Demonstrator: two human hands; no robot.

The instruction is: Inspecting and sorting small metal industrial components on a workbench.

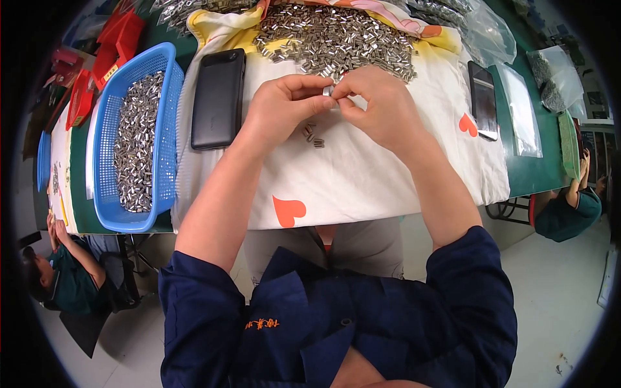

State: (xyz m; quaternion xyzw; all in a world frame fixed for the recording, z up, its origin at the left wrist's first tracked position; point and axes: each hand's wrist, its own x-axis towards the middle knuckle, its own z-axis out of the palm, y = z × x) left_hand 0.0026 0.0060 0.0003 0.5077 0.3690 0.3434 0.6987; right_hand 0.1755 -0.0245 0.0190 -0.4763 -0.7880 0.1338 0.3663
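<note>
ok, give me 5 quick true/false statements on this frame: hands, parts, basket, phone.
1. Both hands pinch one small metal piece between their fingertips. True: the left hand and right hand meet on the small metal piece.
2. The blue basket is empty. False: the blue basket holds many small metal tubes.
3. A dark phone lies between the basket and the left hand. True: the dark phone lies flat on the white cloth.
4. The pile of metal parts lies on the near side of the hands. False: the pile lies beyond the hands.
5. The cloth is plain white. False: it bears orange hearts.
</note>
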